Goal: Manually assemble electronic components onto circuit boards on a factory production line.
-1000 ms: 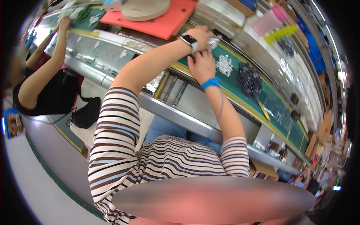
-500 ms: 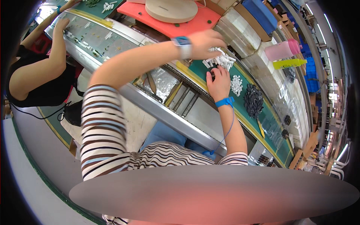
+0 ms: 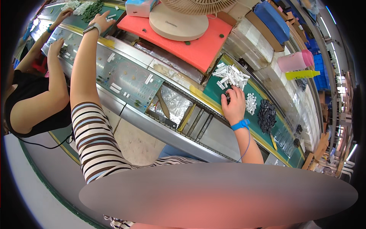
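My left hand [image 3: 101, 18], with a watch on its wrist, is stretched far to the left and rests on a green mat [image 3: 118, 11] beside a few small white parts [image 3: 111, 16]. Whether it holds any of them is unclear. My right hand [image 3: 233, 104], wearing a blue wrist strap [image 3: 240, 124], lies on another green mat [image 3: 213, 91] just below a pile of white connectors [image 3: 230, 75]. Its fingers are curled around a small dark part [image 3: 228, 97]. A green circuit board [image 3: 126, 78] lies on the conveyor between my arms.
A co-worker in a black top sits at the left, hands [image 3: 57, 45] on the conveyor. A fan base [image 3: 178, 23] stands on a red foam pad [image 3: 202, 49]. Black parts [image 3: 267, 115] and small white parts [image 3: 250, 104] lie right of my right hand. A pink bottle [image 3: 295, 61] stands behind.
My left hand has swung away from the connector pile to the far left end of the bench. My right hand stayed by the white connectors. The view has tilted.
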{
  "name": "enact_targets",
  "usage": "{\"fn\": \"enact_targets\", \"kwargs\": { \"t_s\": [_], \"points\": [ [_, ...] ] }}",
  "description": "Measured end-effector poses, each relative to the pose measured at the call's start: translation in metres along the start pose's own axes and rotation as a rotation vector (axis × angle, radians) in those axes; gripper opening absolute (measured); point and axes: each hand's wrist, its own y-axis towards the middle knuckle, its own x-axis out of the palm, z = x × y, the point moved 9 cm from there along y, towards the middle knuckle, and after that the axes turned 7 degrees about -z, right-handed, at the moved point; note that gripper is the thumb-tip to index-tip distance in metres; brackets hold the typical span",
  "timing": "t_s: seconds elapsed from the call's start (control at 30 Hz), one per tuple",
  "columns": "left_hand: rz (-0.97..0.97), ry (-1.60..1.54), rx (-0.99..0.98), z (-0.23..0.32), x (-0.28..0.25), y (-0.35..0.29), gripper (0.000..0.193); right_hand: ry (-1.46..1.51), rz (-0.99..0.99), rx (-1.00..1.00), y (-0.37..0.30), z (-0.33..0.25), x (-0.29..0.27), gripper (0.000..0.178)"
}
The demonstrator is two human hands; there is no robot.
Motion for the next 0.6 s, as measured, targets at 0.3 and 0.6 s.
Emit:
{"fn": "enact_targets", "kwargs": {
  "t_s": [0.3, 0.6],
  "points": [
    [-0.058, 0.081, 0.125, 0.0, 0.033, 0.032, 0.04, 0.008, -0.027, 0.018, 0.002, -0.001, 0.001, 0.018],
    [0.017, -0.073, 0.202, -0.021, 0.034, 0.054, 0.029, 0.0, -0.034, 0.01, 0.002, -0.002, 0.002, 0.02]
  ]
}}
